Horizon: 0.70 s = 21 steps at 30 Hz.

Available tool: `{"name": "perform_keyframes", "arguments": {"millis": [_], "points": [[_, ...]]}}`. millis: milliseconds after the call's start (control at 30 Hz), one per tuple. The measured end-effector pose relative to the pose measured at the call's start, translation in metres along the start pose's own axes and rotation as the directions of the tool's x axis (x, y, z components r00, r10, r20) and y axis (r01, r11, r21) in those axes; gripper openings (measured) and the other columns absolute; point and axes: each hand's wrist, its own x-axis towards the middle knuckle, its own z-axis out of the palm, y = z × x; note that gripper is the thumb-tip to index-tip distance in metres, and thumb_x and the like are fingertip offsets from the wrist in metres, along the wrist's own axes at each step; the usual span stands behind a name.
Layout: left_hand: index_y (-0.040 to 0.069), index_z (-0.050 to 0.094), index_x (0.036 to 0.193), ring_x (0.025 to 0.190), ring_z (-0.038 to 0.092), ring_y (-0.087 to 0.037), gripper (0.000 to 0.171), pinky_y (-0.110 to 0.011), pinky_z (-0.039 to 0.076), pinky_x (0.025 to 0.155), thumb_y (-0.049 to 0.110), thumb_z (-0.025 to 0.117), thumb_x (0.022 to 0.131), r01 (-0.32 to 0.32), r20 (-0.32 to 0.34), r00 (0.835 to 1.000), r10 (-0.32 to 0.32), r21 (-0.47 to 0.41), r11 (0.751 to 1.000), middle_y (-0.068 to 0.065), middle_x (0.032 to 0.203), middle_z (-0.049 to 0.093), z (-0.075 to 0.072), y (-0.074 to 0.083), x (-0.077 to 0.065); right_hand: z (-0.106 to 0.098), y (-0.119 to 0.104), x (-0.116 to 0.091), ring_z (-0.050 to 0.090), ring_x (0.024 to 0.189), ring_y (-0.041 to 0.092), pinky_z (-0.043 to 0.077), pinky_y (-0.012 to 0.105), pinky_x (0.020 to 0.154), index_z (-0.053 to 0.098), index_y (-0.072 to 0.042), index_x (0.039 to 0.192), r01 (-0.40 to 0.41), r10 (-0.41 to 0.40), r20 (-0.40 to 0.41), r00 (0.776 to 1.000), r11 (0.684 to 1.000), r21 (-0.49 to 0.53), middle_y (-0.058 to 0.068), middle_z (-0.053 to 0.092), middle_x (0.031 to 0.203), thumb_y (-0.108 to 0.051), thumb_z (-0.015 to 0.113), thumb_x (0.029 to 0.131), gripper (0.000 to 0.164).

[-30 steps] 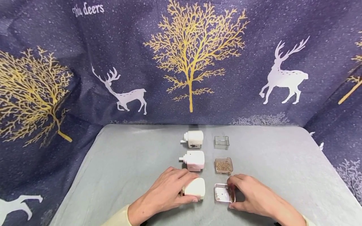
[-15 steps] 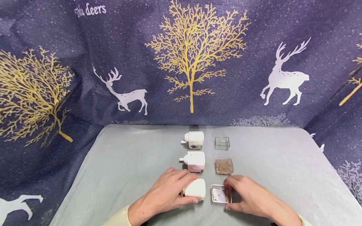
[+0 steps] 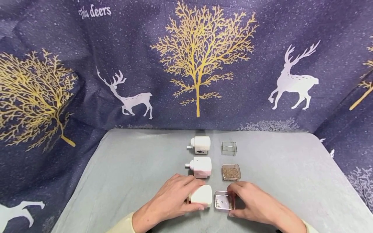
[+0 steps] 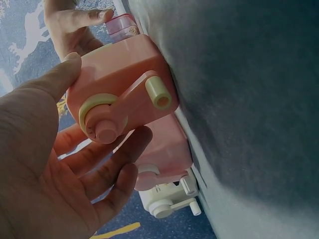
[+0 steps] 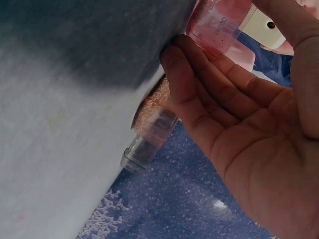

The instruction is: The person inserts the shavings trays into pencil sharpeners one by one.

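One sharpener point(image 3: 201, 196), one bin point(image 3: 223, 202), each being held

At the lower centre of the head view, the sharpener is being gripped by the left hand point(image 3: 170, 200), with the thumb on the near side and fingers on the far side. Just beside it, to the right and not touching, the bin is being pinched at its right end by the right hand point(image 3: 259, 204).

The sharpener is being judged light, stiff and rather smooth, its flat sides being favoured for holding, clear of the crank point(image 4: 130, 99). The bin is being judged lighter still, slippery and perhaps brittle; a gentle, level hold by the walls is being advised, since specks point(image 3: 219, 204) seem to be lying inside.

The crank is being largely hidden by the hand in the head view but is being shown plainly in the left wrist view. Only in the right wrist view, at the upper right, is a dark hole point(image 5: 270, 25) in the sharpener's face being revealed.
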Motion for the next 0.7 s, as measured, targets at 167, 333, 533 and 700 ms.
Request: {"name": "perform_keyframes", "arguments": {"millis": [167,333,533,700], "points": [[0.025,0.057,0.130,0.090,0.051,0.000,0.061,-0.030,0.045,0.085,0.066,0.059,0.085,0.003,0.004,1.000,-0.003,-0.004,1.000,0.017,0.107,0.055,-0.0003,-0.0002,0.0006,-0.0001,-0.0021,0.0020,0.058,0.082,0.005,0.055,0.028,0.070,0.064,-0.014,0.102,0.004,-0.004,0.006,1.000,1.000,-0.011,-0.011,0.062,0.092,-0.047,0.080,0.072,0.047],[0.025,0.057,0.130,0.091,0.052,0.000,0.062,-0.030,0.045,0.084,0.066,0.060,0.084,0.005,0.002,1.000,-0.005,-0.004,1.000,0.017,0.107,0.056,-0.0003,0.0000,0.0003,0.0013,-0.0037,0.0036,0.058,0.082,0.005,0.055,0.027,0.070,0.065,-0.014,0.102,0.000,0.000,0.011,1.000,1.000,-0.006,-0.011,0.062,0.092,-0.048,0.080,0.073,0.048],[0.026,0.058,0.128,0.087,0.050,0.001,0.060,-0.029,0.046,0.080,0.065,0.062,0.083,0.012,0.003,1.000,-0.012,-0.021,1.000,0.018,0.105,0.055,-0.0001,0.0011,-0.0020,0.0058,-0.0039,0.0051,0.056,0.078,0.002,0.053,0.024,0.067,0.063,-0.016,0.099,0.022,-0.022,0.001,1.000,1.000,0.018,-0.015,0.059,0.089,-0.046,0.081,0.073,0.043],[0.027,0.057,0.128,0.084,0.049,0.002,0.059,-0.029,0.045,0.080,0.065,0.062,0.083,0.013,-0.009,1.000,-0.013,-0.024,1.000,0.018,0.104,0.054,0.0006,0.0007,-0.0008,0.0066,-0.0038,0.0068,0.056,0.078,0.002,0.054,0.024,0.067,0.063,-0.016,0.100,0.015,-0.015,0.002,1.000,1.000,0.019,-0.014,0.060,0.090,-0.046,0.081,0.072,0.045]]}}
